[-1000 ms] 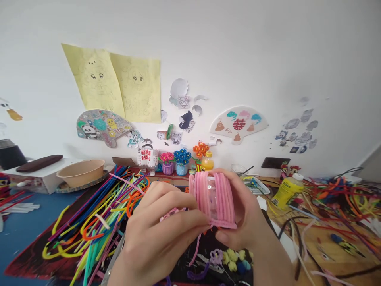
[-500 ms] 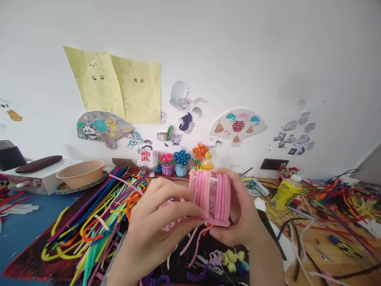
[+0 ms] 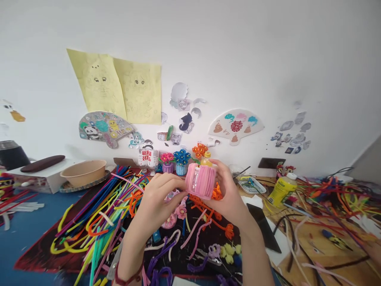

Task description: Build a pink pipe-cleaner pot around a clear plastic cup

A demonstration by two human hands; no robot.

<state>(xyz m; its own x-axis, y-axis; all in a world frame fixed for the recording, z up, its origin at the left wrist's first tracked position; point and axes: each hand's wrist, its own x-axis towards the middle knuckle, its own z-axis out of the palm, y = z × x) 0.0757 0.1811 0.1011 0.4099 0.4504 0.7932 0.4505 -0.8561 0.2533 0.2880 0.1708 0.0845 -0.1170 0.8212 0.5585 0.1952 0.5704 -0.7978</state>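
Note:
A small clear plastic cup (image 3: 201,181), partly covered by upright pink pipe-cleaner strips, is held up over the dark mat between my two hands. A bare see-through gap shows on its near side. My right hand (image 3: 228,194) wraps round the cup from the right, fingers behind and thumb below. My left hand (image 3: 163,198) has its fingers pinched at the cup's left edge; what exactly the fingertips grip is partly hidden. Below, loose pink pipe cleaners (image 3: 196,238) lie on the mat. Pink pipe-cleaner flowers (image 3: 180,210) show behind my left hand.
Bundled coloured pipe cleaners (image 3: 101,214) spread at the left. Finished flower pots (image 3: 181,169) stand by the wall. A yellow bottle (image 3: 281,190), a white tray (image 3: 253,184), a black phone-like slab (image 3: 263,226) and pliers (image 3: 336,239) lie at the right. Scissors (image 3: 208,258) lie near the front.
Both hands have moved the cup slightly left and farther from me. The cup has turned more upright, and its strips now stand nearly vertical. Orange flowers behind it have come into view.

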